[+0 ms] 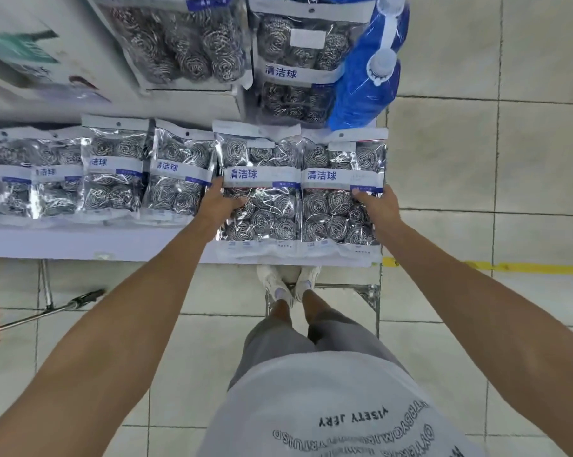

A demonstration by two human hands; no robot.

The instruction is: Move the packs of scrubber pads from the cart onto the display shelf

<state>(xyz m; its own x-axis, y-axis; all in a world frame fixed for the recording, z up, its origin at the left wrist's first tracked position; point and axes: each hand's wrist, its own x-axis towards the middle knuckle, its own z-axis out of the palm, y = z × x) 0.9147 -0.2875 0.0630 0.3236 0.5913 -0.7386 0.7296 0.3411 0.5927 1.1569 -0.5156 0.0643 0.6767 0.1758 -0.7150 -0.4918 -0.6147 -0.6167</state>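
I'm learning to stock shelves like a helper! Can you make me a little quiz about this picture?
1. True or false: the left hand touches a scrubber pack.
2. What does the right hand grip? A) a blue bottle B) a scrubber pack at the shelf's right end C) a broom
3. What colour are the bottles behind the packs?

Key: 1 true; 2 B, this pack; 3 blue.

Silver spiral-wire scrubber packs (260, 189) with blue-lettered white bands mid-frame; glossy blue plastic bottles (365, 77) upper right; yellow floor stripe (509, 267) right.
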